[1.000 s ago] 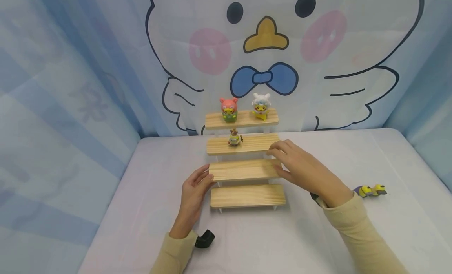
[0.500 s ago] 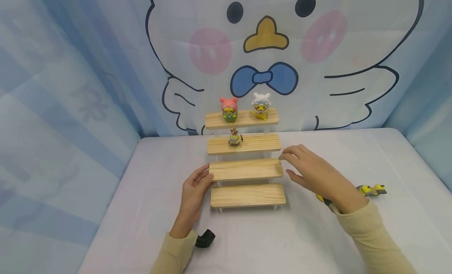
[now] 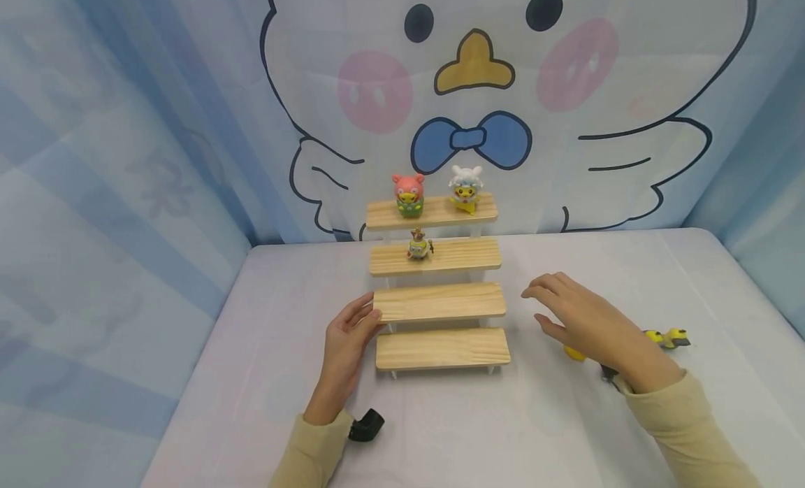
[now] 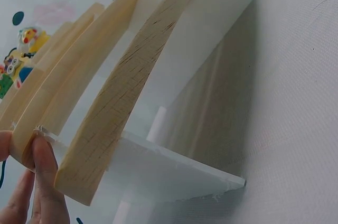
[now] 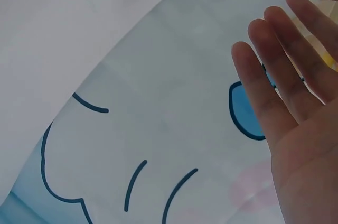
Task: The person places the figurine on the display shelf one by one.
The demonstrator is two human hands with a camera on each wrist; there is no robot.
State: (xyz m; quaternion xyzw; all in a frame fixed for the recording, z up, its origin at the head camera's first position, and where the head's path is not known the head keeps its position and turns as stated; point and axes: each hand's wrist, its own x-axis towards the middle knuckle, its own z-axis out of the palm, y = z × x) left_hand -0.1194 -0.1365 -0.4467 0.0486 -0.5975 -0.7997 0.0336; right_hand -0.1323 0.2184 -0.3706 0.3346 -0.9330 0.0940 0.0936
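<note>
A four-step display stand of pale, straight-grained wood planks on milky plastic supports (image 3: 443, 257) is standing on the white cloth-covered surface (image 3: 478, 432), just before a printed blue-and-white curtain (image 3: 629, 68). The left hand (image 3: 346, 334) is pinching the left end of the second plank from the bottom. The right hand (image 3: 578, 327) is hovering beside the stand, its fingers lightly spread, touching none of the planks.

The left wrist view is showing what the head view is not: a thick plank edge with dark, rough saw marks and a support panel with a ragged lower edge. The right wrist view is revealing the right palm, the fingers extending nearly straight with narrow gaps.

A pink-hooded figurine with a green base (image 3: 409, 197) and a yellow figurine in a white fleecy hood (image 3: 465, 192) are occupying the top step; a small yellow-and-grey figurine (image 3: 418, 246) is standing one step below. Right of the stand, yellow-and-dark figurines (image 3: 673, 338) and a rounded yellow piece (image 3: 574, 353) are lying partly hidden behind the right hand and forearm.
</note>
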